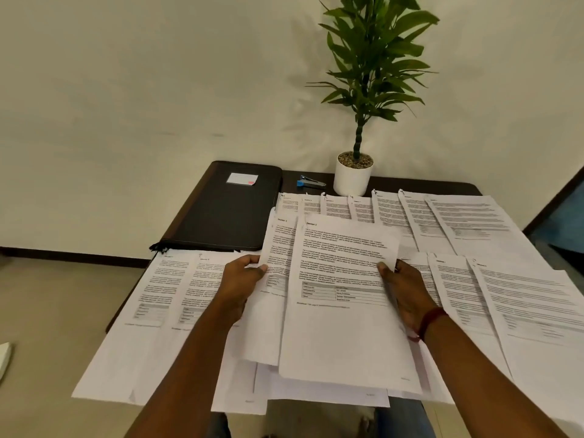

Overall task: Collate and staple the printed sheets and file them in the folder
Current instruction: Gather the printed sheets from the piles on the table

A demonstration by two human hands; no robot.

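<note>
Sheets (521, 311) lie in overlapping rows over most of the worktop (448, 186), and the near ones hang past its front edge. The left hand (240, 286) pinches one page (278, 248), headed Section 3 as far as I can read, by its left edge. The right hand (407, 292) pinches the Section 2 page (341, 327) by its right edge, and that page overlaps the first at mid frame.

The pages look alike, so a misread heading would likely put them in the wrong order. Each is held by one edge only and could sag and slip. Both forearms pass over the overhanging sheets and might sweep some to the floor.

The folder (221, 213) lies closed at the worktop's upper left. The stapler (311, 182) sits just beside the pot (352, 181), so reaching for it could drag the far row.
</note>
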